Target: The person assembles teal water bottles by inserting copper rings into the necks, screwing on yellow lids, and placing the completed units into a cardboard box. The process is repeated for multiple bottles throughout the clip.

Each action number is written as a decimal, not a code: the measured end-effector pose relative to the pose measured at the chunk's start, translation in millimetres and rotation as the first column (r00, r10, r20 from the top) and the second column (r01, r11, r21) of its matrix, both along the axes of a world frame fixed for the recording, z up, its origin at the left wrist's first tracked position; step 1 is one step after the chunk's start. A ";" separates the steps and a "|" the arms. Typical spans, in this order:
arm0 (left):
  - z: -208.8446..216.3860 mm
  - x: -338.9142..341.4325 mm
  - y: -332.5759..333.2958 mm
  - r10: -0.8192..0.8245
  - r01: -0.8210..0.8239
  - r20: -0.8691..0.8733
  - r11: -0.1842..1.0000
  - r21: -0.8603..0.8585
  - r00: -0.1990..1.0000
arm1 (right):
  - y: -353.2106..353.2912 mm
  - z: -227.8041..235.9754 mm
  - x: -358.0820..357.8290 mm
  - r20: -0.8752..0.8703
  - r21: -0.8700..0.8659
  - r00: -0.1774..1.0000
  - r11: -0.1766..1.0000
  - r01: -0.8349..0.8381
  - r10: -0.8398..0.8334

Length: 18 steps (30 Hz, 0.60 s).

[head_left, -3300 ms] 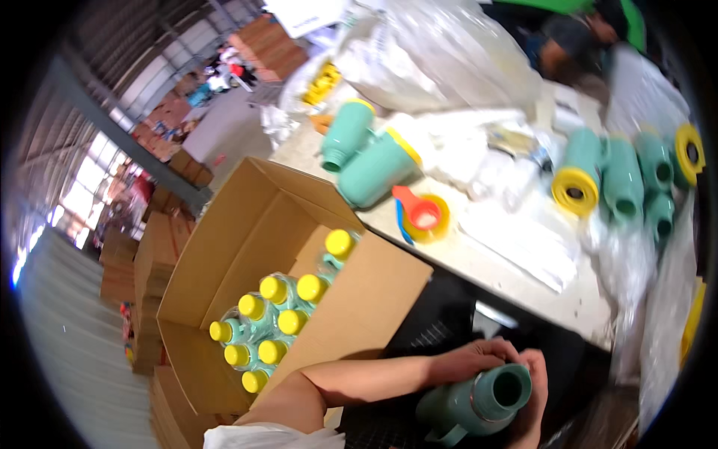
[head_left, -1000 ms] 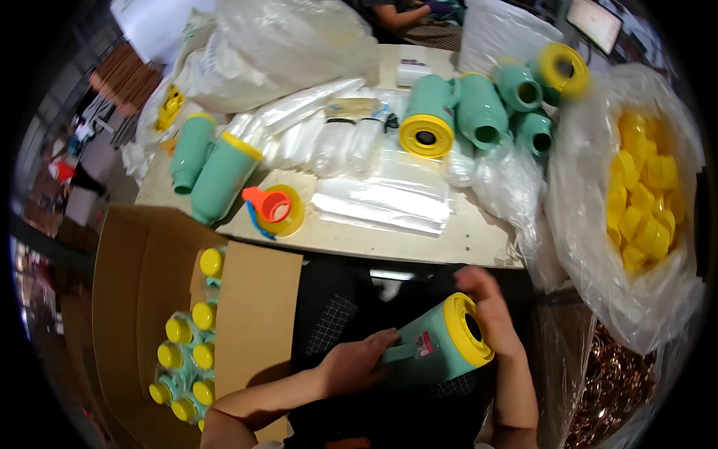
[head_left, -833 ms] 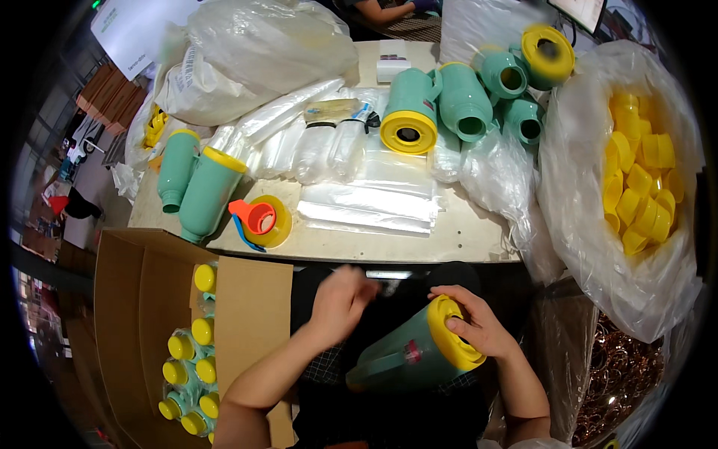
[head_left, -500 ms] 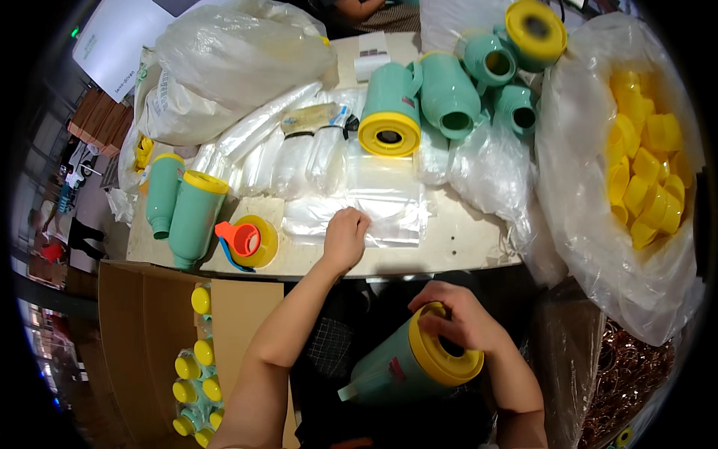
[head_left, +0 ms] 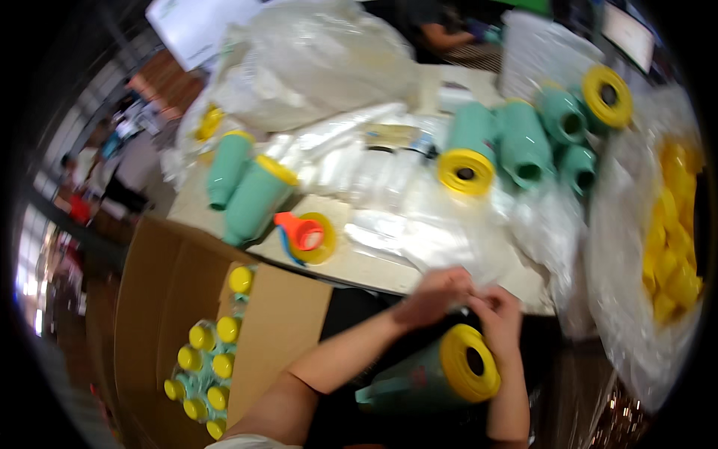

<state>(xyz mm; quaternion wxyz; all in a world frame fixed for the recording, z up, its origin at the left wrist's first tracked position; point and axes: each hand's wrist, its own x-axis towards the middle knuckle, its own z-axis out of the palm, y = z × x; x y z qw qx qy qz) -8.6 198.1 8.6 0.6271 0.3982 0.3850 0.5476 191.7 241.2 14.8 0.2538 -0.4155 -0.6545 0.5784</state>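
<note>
At the table's front edge my left hand [head_left: 437, 294] and my right hand [head_left: 499, 314] meet, fingers pinched at a clear plastic bag [head_left: 479, 251]. The bag reaches up from my fingers over the flat stack of bags on the table; motion blurs its outline. Below my hands a green flask body [head_left: 415, 380] with a yellow ring [head_left: 449, 359] round its dark opening lies tilted across my lap. My right forearm passes beside that ring, and neither hand grips the flask.
Green flask bodies stand at the back [head_left: 523, 138] and left [head_left: 258, 202] of the table. An orange-red ring-shaped part [head_left: 305, 233] lies on a tape roll [head_left: 326, 251]. A cardboard box [head_left: 288, 314] holds several yellow-capped bottles. Right, a sack [head_left: 621, 262] holds yellow parts [head_left: 669, 239].
My left hand has come off the bag stack, drawing a bag toward me and right. My right hand has left the flask's yellow ring and joined it. The whole view has shifted and tilted.
</note>
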 end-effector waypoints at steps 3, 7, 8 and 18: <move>30.9 9.7 -23.8 0.301 -0.221 -0.301 0.936 0.274 0.905 | -13.4 4.7 2.6 -0.314 -0.178 0.890 0.941 0.287 -0.330; 24.0 45.2 -40.3 0.156 -0.111 -0.379 0.984 0.137 0.912 | -21.8 22.7 13.6 -0.192 -0.079 0.975 0.992 0.099 -0.113; 35.3 44.0 -48.1 0.282 -0.224 -0.443 0.958 0.180 0.851 | -25.0 29.6 13.1 -0.250 -0.014 0.957 0.989 0.147 -0.146; 6.7 0.7 -42.8 0.244 -0.246 -0.271 0.969 0.026 0.931 | -34.9 3.6 41.6 -0.406 -0.006 0.577 0.633 0.774 -0.709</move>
